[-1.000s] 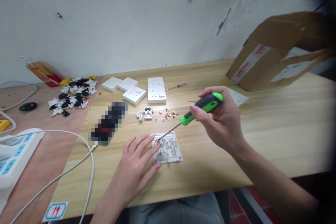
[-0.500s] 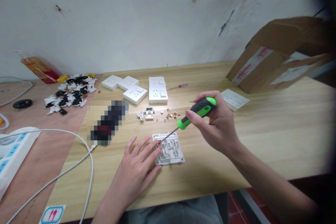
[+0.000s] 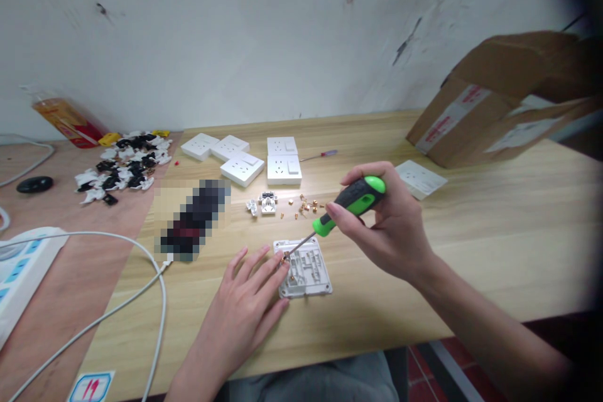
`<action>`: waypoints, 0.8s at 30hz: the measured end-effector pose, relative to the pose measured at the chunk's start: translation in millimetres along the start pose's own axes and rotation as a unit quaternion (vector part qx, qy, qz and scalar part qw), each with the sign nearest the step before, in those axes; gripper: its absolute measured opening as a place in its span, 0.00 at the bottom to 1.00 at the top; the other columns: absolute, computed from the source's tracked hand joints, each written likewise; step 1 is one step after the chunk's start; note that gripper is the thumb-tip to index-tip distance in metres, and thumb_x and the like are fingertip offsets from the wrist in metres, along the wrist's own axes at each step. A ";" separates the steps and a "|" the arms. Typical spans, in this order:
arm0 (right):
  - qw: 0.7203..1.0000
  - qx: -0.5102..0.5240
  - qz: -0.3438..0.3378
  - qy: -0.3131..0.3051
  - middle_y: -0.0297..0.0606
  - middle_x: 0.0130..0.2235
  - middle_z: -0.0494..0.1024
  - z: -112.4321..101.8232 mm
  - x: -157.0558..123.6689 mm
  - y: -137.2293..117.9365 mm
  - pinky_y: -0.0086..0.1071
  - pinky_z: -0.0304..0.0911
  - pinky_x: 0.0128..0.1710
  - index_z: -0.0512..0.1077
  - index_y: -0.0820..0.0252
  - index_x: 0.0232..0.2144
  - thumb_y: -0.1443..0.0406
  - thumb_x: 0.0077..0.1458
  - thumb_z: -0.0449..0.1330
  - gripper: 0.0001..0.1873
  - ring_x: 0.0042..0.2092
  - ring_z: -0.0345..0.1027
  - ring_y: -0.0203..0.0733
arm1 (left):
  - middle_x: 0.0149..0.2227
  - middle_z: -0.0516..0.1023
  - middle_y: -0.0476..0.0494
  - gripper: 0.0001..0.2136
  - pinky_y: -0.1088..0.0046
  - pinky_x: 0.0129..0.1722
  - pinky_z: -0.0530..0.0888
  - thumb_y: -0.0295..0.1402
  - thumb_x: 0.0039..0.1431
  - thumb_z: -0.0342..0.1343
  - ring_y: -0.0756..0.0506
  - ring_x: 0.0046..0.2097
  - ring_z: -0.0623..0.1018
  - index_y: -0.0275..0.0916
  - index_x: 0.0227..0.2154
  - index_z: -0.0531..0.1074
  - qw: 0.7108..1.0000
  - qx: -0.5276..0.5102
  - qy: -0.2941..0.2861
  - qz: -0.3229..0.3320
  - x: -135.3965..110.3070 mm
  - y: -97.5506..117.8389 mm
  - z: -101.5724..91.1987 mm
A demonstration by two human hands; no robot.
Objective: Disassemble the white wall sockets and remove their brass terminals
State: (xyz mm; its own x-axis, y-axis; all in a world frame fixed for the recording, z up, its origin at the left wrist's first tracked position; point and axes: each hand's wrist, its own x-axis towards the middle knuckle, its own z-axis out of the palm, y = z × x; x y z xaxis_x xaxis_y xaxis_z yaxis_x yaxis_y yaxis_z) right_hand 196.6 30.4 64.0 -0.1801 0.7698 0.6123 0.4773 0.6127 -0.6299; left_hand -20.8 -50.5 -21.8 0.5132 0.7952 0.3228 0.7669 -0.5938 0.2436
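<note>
A white wall socket panel [image 3: 308, 282] lies back side up on the table, its inner slots showing. My left hand [image 3: 252, 295] rests flat at its left edge, fingers spread, the fingertips touching the panel. My right hand [image 3: 393, 226] is wrapped round the handle of a green and black screwdriver [image 3: 351, 204]. Its shaft slants down to the left, and the tip meets a small brass part by my left fingertips. Behind the panel lie loose brass pieces [image 3: 308, 206], a white switch mechanism [image 3: 268, 203] and a small metallic-looking piece [image 3: 251, 207].
Several assembled white sockets [image 3: 284, 169] stand at the back, beside a second thin screwdriver [image 3: 327, 153]. Another socket panel [image 3: 419, 179] lies near a cardboard box [image 3: 490, 107] on the right. To the left are a pile of black and white parts [image 3: 122, 166], a cable [image 3: 162, 301] and a power strip [image 3: 32, 270].
The screwdriver handle and my right hand have shifted slightly left and down. The tip stays at the same spot on the panel, and my left hand has hardly moved.
</note>
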 end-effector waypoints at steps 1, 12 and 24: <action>1.000 -0.006 -0.005 -0.010 0.32 0.30 0.67 -0.2 0.9 -1.7 0.27 0.60 0.18 0.63 0.51 0.39 0.63 0.52 0.64 0.14 0.25 0.62 0.33 | 0.58 0.71 0.47 0.16 0.58 0.61 0.56 0.35 0.65 0.51 0.40 0.60 0.66 0.41 0.54 0.69 1.000 0.001 0.000 -0.001 0.1 0.1 0.1; 0.984 0.030 -0.030 -0.172 0.35 0.33 0.73 -8.8 16.8 -19.5 0.31 0.64 0.29 0.61 0.54 0.45 0.61 0.61 0.54 0.09 0.31 0.68 0.37 | 0.58 0.71 0.45 0.17 0.56 0.60 0.59 0.34 0.64 0.51 0.39 0.60 0.67 0.41 0.55 0.68 1.000 -0.002 0.006 0.002 -0.1 0.2 0.3; 0.970 -0.065 -0.154 -0.176 0.31 0.28 0.74 5.8 30.4 -34.1 0.28 0.58 0.26 0.64 0.57 0.47 0.56 0.60 0.57 0.17 0.26 0.66 0.34 | 0.58 0.72 0.45 0.17 0.57 0.61 0.58 0.34 0.65 0.51 0.39 0.60 0.67 0.40 0.55 0.68 1.000 -0.001 0.011 0.000 -1.5 1.4 2.2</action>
State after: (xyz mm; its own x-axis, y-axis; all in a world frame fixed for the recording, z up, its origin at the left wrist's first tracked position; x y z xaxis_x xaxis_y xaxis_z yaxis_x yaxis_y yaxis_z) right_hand 169.8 34.0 101.4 -0.6030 0.5809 0.5468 0.4546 0.8134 -0.3629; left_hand -19.7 -52.3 -23.9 0.5039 0.7926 0.3432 0.7663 -0.5936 0.2459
